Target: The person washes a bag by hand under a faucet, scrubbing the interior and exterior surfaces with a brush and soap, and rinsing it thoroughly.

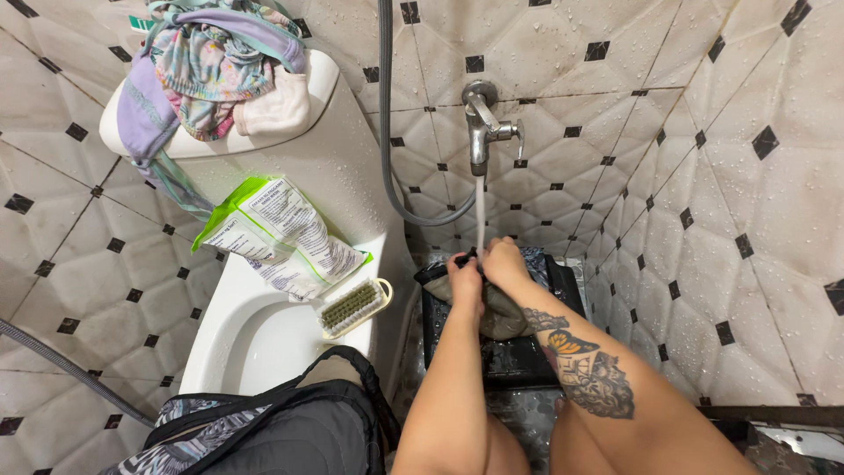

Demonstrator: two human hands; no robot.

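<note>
Nearest to me lay a dark bag (pixel 299 431) with a patterned edge, resting against the front of the white toilet (pixel 264 343). Beside it, two bare forearms reached out toward the wall — the right one had a butterfly tattoo (pixel 576 361).

On the near right corner of the toilet's rim sat a scrub brush (pixel 354 306), bristles up. Just behind it, a green and white packet (pixel 281 237) leaned against the tank.

Past the arms stood a black tub (pixel 505 352) on the wet floor, right next to the toilet. Over the tub's far edge, both hands were busy. The left hand (pixel 464 274) was clenched around a dark wet cloth (pixel 503 310), and the right hand (pixel 505 261) gripped the same cloth from the other side. The cloth hung between them, over the tub, right under a thin stream of water (pixel 480 211).

The water fell from a metal tap (pixel 483 123) on the tiled wall — a grey hose (pixel 387 132) hung beside it. Farthest off, a heap of coloured clothes (pixel 220 62) sat on top of the tank lid.
</note>
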